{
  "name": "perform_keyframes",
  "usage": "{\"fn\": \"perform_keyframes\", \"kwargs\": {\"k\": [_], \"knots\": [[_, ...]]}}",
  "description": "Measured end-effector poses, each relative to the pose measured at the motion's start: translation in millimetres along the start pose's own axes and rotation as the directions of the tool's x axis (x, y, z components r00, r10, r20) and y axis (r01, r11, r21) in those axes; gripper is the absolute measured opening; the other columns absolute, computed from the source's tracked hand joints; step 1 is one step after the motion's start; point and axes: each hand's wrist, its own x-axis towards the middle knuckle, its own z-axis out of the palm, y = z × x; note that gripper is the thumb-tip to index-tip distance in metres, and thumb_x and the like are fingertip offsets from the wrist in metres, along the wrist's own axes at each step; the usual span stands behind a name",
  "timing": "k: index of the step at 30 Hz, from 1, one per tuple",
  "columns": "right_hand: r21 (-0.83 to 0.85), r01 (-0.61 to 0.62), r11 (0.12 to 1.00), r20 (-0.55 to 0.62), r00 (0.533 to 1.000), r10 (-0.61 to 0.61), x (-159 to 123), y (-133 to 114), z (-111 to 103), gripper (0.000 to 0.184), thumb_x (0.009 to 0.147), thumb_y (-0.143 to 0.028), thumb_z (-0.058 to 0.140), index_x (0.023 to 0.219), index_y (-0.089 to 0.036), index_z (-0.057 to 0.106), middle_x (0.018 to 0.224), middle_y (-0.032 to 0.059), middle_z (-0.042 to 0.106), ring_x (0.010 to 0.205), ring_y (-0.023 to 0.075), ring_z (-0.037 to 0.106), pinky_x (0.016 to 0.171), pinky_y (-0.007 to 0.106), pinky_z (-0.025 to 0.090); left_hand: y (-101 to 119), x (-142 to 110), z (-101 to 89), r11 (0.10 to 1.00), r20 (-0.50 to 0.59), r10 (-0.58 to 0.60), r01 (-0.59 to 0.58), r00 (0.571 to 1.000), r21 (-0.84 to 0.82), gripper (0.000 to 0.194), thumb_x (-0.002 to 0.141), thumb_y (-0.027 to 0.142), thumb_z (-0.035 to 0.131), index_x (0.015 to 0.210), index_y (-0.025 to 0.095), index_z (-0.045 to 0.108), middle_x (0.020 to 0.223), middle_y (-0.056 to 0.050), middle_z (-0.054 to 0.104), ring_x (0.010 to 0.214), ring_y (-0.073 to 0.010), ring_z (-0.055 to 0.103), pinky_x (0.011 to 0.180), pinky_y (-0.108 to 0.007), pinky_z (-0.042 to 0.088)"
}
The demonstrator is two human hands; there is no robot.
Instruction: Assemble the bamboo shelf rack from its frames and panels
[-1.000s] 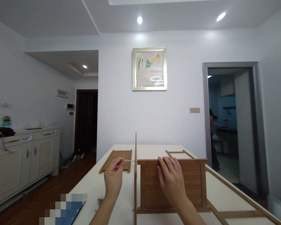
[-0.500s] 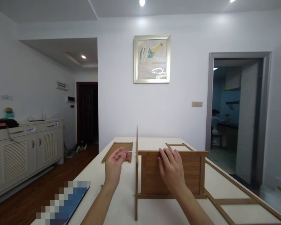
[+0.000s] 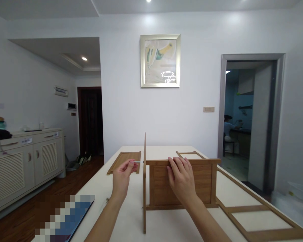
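Observation:
My left hand point(image 3: 125, 173) pinches a thin metal hex key point(image 3: 138, 162) between thumb and fingertips. The key points right, its end at the upper part of an upright wooden side frame point(image 3: 144, 188), which I see almost edge-on. A screw end pokes from the frame lower down. My right hand point(image 3: 183, 176) is laid over the top rail of a brown wooden panel point(image 3: 160, 185), fingers bent over its edge and gripping it. The panel stands on its long side, its left end against the upright frame.
On the white table point(image 3: 131, 222) a second wooden panel point(image 3: 128, 157) lies flat at the far left. A long open wooden frame point(image 3: 249, 209) lies along the right. A tablet-like screen point(image 3: 78, 215) is at the left edge. A person point(image 3: 228, 127) sits beyond the doorway.
The whole view has shifted slightly, so everything sits a little further left. The left fingers have closed more tightly around the hex key. The right hand stays on the panel.

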Motion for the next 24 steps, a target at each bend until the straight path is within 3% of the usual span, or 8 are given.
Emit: {"fn": "perform_keyframes", "kwargs": {"k": [6, 10, 13, 15, 17, 19, 22, 24], "knots": [[0.009, 0.027, 1.000, 0.037, 0.999, -0.027, -3.6, 3.6, -4.6, 0.039, 0.092, -0.016, 0.047, 0.130, -0.017, 0.056, 0.125, 0.0118, 0.063, 0.122, 0.0249, 0.052, 0.111, 0.050, 0.036, 7.2, 0.0, 5.5, 0.966, 0.028, -0.105, 0.108, 0.994, -0.237, 0.024, 0.068, 0.021, 0.081, 0.088, 0.010, 0.071, 0.084, -0.006, 0.073, 0.077, -0.0140, 0.070, 0.078, -0.028, 0.060], [0.003, 0.023, 1.000, 0.008, 1.000, -0.023, -4.8, 19.5, -20.1, 0.042, 0.092, -0.016, 0.048, 0.134, -0.020, 0.051, 0.136, 0.0123, 0.056, 0.131, 0.0271, 0.046, 0.112, 0.053, 0.034, 12.7, 1.6, 6.6, 0.946, 0.041, -0.127, 0.133, 0.991, -0.296, 0.020, 0.071, 0.008, 0.074, 0.089, 0.012, 0.069, 0.083, -0.004, 0.073, 0.077, -0.0128, 0.070, 0.073, -0.025, 0.060], [-0.001, -0.064, 0.998, -0.067, 0.996, 0.064, -9.0, 41.0, -40.0, 0.047, 0.092, -0.020, 0.051, 0.139, -0.023, 0.046, 0.138, 0.0131, 0.052, 0.130, 0.0284, 0.045, 0.109, 0.054, 0.036, 15.2, 1.6, 7.2, 0.949, 0.029, -0.130, 0.133, 0.991, -0.287, 0.026, 0.072, 0.003, 0.070, 0.097, 0.013, 0.068, 0.084, -0.005, 0.073, 0.078, -0.0128, 0.071, 0.073, -0.023, 0.060], [0.020, -0.200, 0.980, -0.138, 0.970, 0.200, -17.7, 57.9, -52.2, 0.052, 0.091, -0.027, 0.053, 0.141, -0.022, 0.041, 0.138, 0.0154, 0.048, 0.130, 0.0303, 0.043, 0.107, 0.055, 0.037, 15.9, 1.2, 7.6, 0.955, 0.024, -0.129, 0.131, 0.991, -0.268, 0.025, 0.073, 0.003, 0.069, 0.096, 0.011, 0.069, 0.084, -0.007, 0.073, 0.078, -0.0125, 0.071, 0.074, -0.022, 0.060], [0.070, -0.365, 0.928, -0.157, 0.915, 0.372, -32.9, 74.6, -59.9, 0.057, 0.090, -0.035, 0.054, 0.142, -0.019, 0.037, 0.138, 0.0177, 0.045, 0.131, 0.0323, 0.041, 0.106, 0.058, 0.036, 16.5, 0.7, 8.1, 0.959, 0.025, -0.126, 0.128, 0.992, -0.252, 0.021, 0.073, 0.005, 0.071, 0.093, 0.010, 0.071, 0.084, -0.007, 0.073, 0.077, -0.0123, 0.071, 0.074, -0.021, 0.059], [0.131, -0.526, 0.840, -0.089, 0.838, 0.538, -53.0, 89.2, -62.2, 0.061, 0.089, -0.043, 0.054, 0.141, -0.016, 0.037, 0.136, 0.0186, 0.046, 0.128, 0.0332, 0.042, 0.105, 0.058, 0.037, 17.6, 0.0, 9.1, 0.964, 0.024, -0.117, 0.119, 0.993, -0.238, 0.020, 0.070, 0.007, 0.073, 0.090, 0.010, 0.071, 0.083, -0.006, 0.073, 0.076, -0.0127, 0.070, 0.073, -0.022, 0.060], [0.221, -0.731, 0.645, 0.081, 0.673, 0.735, -83.7, 104.3, -58.7, 0.068, 0.084, -0.053, 0.056, 0.137, -0.014, 0.039, 0.132, 0.0196, 0.048, 0.118, 0.0321, 0.050, 0.100, 0.053, 0.043, 20.3, -1.2, 11.5, 0.977, -0.008, -0.086, 0.083, 0.996, -0.198, 0.021, 0.067, 0.010, 0.077, 0.088, 0.011, 0.071, 0.081, -0.005, 0.073, 0.076, -0.0138, 0.071, 0.073, -0.023, 0.060], [0.263, -0.827, 0.497, 0.218, 0.553, 0.804, -99.0, 109.7, -54.8, 0.069, 0.081, -0.055, 0.057, 0.134, -0.015, 0.042, 0.129, 0.0183, 0.053, 0.111, 0.0301, 0.057, 0.095, 0.048, 0.048, 21.9, -1.6, 13.0, 0.984, -0.027, -0.059, 0.054, 0.998, -0.170, 0.022, 0.066, 0.012, 0.078, 0.087, 0.011, 0.071, 0.082, -0.005, 0.073, 0.076, -0.0144, 0.071, 0.074, -0.025, 0.060]]}}
